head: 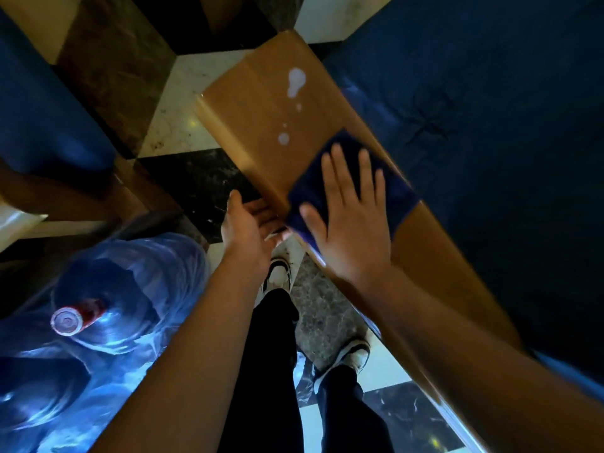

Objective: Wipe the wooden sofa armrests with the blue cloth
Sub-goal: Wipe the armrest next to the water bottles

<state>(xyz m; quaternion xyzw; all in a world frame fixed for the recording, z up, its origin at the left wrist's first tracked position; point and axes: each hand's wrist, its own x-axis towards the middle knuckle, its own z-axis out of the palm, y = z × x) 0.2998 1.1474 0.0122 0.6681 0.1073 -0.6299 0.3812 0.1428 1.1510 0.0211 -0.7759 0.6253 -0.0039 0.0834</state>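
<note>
Checkered marble floor [183, 93] in pale, brown and black squares spreads below us, with dark blue sofa cushions [490, 109] to the right and another blue seat [42, 103] at the far left. Between them runs the wooden armrest [261, 103], a flat tan board slanting from the upper middle down to the lower right. Near its far end we see pale wet blotches [295, 80] and a few smaller drops closer to us.

Our right hand [351, 220] lies flat on the blue cloth [356, 188], fingers spread wide and straight, palm pressing the cloth onto the top of the armrest; it pins the cloth down without gripping it. The cloth sits partway along the board, nearer to us than the blotches and apart from them.

Our left hand [250, 223] is just beside the armrest's left edge, fingers loosely curled and half open, holding nothing that we can see; whether it touches the wood we cannot tell.

Below us are dark trousers [271, 371] and white shoes [277, 273]. At the lower left stand big blue water jugs [130, 289], one with a red cap [70, 318].
</note>
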